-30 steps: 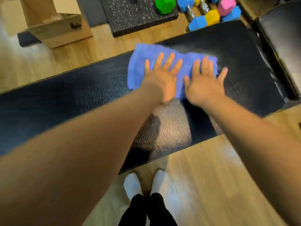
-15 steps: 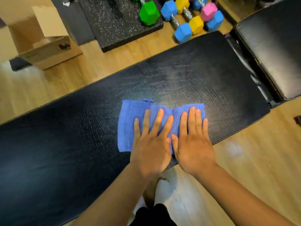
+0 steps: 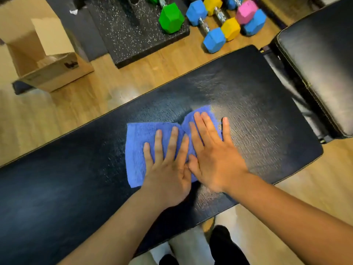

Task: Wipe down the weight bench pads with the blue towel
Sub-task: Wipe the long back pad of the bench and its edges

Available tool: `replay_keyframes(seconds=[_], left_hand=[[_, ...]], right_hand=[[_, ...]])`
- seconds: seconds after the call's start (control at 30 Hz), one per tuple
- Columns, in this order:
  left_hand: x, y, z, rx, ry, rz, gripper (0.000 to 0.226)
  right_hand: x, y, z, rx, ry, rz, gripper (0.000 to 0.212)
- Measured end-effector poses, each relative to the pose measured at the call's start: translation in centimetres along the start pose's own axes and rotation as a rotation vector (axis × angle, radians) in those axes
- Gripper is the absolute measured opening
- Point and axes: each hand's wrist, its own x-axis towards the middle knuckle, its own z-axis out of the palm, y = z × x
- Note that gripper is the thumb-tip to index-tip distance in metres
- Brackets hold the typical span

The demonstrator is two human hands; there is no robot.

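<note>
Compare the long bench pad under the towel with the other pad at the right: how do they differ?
The long pad has a grained, crackled surface and carries the blue towel with both hands pressing on it; the right pad looks smoother, shows stitched edging, and has nothing on it. Both are black and shiny.

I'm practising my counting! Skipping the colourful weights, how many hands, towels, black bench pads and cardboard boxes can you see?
Hands: 2, the left hand and the right hand
Blue towel: 1
Black bench pads: 2, the long pad and the second pad
Cardboard box: 1
Total: 6
</note>
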Motion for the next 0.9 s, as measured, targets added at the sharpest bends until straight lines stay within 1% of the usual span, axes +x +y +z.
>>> replay_keyframes(seconds=[0.1, 0.13, 0.2, 0.3, 0.37, 0.43, 0.53, 0.63, 0.77, 0.83, 0.9], left_hand=[[0.8, 0.9, -1.0, 0.035, -0.009, -0.063, 0.065], [1.4, 1.0, -1.2, 0.032, -0.005, -0.091, 0.063], [3.7, 1.3, -2.5, 0.010, -0.051, -0.163, 0.057], [8.2, 1.4, -4.9, -0.025, -0.079, -0.201, 0.058], [9.6, 1.5, -6.1, -0.039, -0.109, -0.222, 0.058], [9.5, 1.8, -6.1, -0.021, -0.088, -0.229, 0.058], [7.7, 3.7, -4.6, -0.058, -0.031, -0.253, 0.056], [3.6, 7.1, -1.6, -0.018, 0.100, -0.163, 0.060], [-1.6, 13.0, 2.5, 0.021, 0.069, -0.017, 0.064], [-2.1, 14.8, 3.1, -0.006, 0.048, -0.033, 0.065], [-1.1, 14.9, 2.6, -0.030, 0.044, -0.023, 0.066]], right_hand=[[1.0, 0.9, -0.7, -0.026, -0.015, -0.036, 0.072], [1.6, 1.2, -1.0, -0.019, -0.009, -0.045, 0.071], [3.5, 2.3, -1.8, -0.008, -0.001, -0.040, 0.070], [7.8, 4.1, -2.9, -0.055, -0.014, 0.005, 0.068], [9.4, 5.0, -3.7, -0.058, -0.005, -0.018, 0.068], [9.5, 5.5, -3.9, -0.076, -0.015, -0.042, 0.068], [7.1, 5.5, -3.4, -0.058, 0.008, 0.014, 0.067], [0.8, 5.4, -1.8, 0.043, 0.023, 0.094, 0.067], [-8.5, 7.6, 0.1, 0.058, -0.022, 0.086, 0.067], [-10.1, 9.1, 0.0, 0.044, -0.069, 0.052, 0.069], [-9.0, 10.3, -0.4, 0.047, -0.077, 0.023, 0.071]])
